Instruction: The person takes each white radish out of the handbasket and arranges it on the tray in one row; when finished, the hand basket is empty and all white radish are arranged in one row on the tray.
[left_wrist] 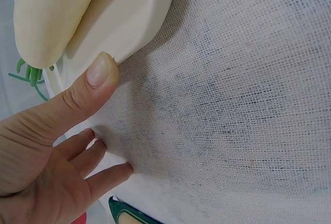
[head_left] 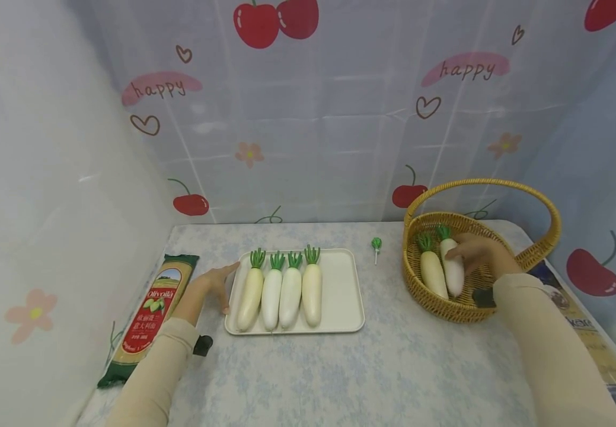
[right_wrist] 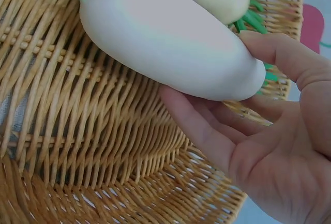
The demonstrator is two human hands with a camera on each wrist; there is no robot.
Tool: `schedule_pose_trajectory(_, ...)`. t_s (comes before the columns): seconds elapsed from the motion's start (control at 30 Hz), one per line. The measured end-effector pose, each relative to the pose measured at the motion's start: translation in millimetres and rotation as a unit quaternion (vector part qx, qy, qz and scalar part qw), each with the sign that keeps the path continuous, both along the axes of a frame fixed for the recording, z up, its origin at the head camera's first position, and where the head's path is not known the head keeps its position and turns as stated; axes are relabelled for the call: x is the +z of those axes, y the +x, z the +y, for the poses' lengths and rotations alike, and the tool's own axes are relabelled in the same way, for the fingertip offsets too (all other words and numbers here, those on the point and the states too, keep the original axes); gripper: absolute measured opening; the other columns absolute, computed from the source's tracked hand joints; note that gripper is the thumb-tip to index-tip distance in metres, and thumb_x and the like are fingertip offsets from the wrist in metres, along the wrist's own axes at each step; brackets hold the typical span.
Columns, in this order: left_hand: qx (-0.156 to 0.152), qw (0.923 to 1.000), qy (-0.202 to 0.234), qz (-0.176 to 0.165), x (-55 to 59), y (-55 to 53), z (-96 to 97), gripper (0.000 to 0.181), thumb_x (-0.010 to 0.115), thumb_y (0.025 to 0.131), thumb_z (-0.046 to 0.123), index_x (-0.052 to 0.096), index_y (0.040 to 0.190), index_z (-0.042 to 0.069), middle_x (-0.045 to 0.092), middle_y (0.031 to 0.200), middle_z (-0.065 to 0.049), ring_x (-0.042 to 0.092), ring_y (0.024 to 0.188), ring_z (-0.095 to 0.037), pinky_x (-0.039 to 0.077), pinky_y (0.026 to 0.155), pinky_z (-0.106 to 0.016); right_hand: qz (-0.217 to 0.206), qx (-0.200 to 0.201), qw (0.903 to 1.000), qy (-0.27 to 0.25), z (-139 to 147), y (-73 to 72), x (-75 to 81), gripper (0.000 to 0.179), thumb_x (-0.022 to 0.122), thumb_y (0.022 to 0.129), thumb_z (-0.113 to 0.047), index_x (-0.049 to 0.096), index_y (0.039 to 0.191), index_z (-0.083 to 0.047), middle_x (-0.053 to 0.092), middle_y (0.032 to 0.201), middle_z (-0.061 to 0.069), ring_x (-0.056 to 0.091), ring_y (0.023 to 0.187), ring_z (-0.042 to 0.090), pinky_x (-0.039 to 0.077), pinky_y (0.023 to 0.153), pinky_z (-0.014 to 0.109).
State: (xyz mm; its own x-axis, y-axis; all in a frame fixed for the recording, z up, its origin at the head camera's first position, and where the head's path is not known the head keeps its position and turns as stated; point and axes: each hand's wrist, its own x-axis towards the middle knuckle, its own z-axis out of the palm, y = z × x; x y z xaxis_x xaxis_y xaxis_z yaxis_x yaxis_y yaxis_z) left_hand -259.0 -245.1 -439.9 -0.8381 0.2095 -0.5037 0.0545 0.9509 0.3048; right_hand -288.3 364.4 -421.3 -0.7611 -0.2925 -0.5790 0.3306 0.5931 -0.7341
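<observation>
Inside the wicker basket [head_left: 420, 296] my right hand [head_left: 475, 252] holds a white radish [head_left: 454, 276] near its leafy end. In the right wrist view the thumb lies on one side of this radish [right_wrist: 170, 38] and the fingers curl under the other. A creamier radish [head_left: 433, 274] lies beside it in the basket. At the left edge of the white tray [head_left: 340, 296] rests my left hand [head_left: 216, 284], fingers spread and holding nothing; its thumb [left_wrist: 98, 74] is right at the tray's rim. Several radishes [head_left: 281, 296] lie side by side on the tray, green tops away from me.
A green-topped lollipop [head_left: 376, 244] lies between tray and basket. To the left, a pasta packet [head_left: 153, 314] lies partly under my left forearm. Another packet [head_left: 590, 332] is at the right, behind my right sleeve. The basket's tall handle [head_left: 478, 181] arches over its opening.
</observation>
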Motion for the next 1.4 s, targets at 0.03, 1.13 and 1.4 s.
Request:
schedule_pose_trajectory(0.03, 0.002, 1.0000, 0.000, 0.000, -0.3, 0.0, 0.2, 0.122, 0.090, 0.057, 0.007, 0.014, 0.152, 0.010, 0.022, 0.149, -0.030, 0.027, 0.132, -0.051, 0.042, 0.095, -0.055, 0.011, 0.004, 0.9999, 0.000, 2.4, 0.7, 0.0, 0.087, 0.050, 0.093, -0.012, -0.017, 0.139, 0.017, 0.004, 0.140, 0.046, 0.026, 0.125, 0.059, 0.049, 0.086, 0.053)
schedule_pose_trajectory(1.13, 0.002, 1.0000, 0.003, 0.001, -0.2, 0.0, 0.3, 0.121, 0.089, 0.058, 0.004, 0.014, 0.152, 0.010, 0.024, 0.148, -0.031, 0.031, 0.130, -0.050, 0.046, 0.091, -0.051, 0.203, 0.002, 0.9773, 0.062, 4.2, 60.1, 46.2, 0.084, 0.053, 0.096, -0.035, 0.003, 0.146, 0.011, 0.010, 0.144, 0.041, 0.045, 0.115, 0.051, 0.051, 0.086, 0.047)
schedule_pose_trajectory(1.4, 0.006, 1.0000, 0.005, 0.000, -1.4, 0.8, -0.2, 0.122, 0.090, 0.057, 0.005, 0.014, 0.152, 0.010, 0.024, 0.148, -0.031, 0.030, 0.131, -0.050, 0.046, 0.091, -0.052, 0.212, -0.013, 0.9758, 0.052, 1.6, 79.0, 51.3, 0.080, 0.048, 0.098, -0.035, 0.003, 0.146, 0.012, 0.022, 0.139, 0.042, 0.057, 0.105, 0.039, 0.055, 0.077, 0.038)
